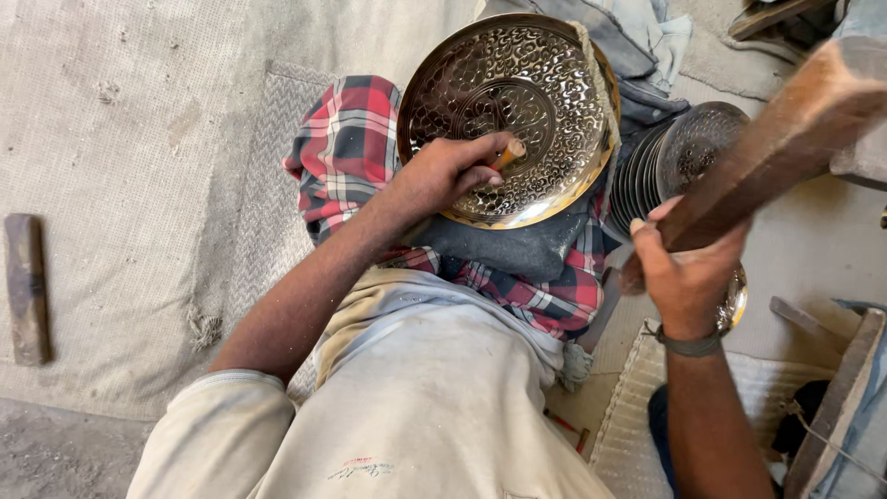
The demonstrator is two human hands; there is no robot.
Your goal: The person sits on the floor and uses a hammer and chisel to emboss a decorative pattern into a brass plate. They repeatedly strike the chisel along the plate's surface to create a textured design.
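Note:
A round shiny metal plate [545, 74] with hammered patterns rests tilted on a dark pad over a red checked cloth [346, 148] on my leg. My left hand [448, 171] presses on the plate's lower part and pinches a small wooden-handled punch [511, 152] against the metal. My right hand [688, 273] grips the handle of a wooden mallet [785, 139], raised to the right of the plate, its head at the upper right.
A stack of similar metal plates [679, 157] stands to the right behind the mallet. A wooden block [26, 286] lies on the woven mat at far left. Wooden pieces [836, 397] and cloth lie at lower right.

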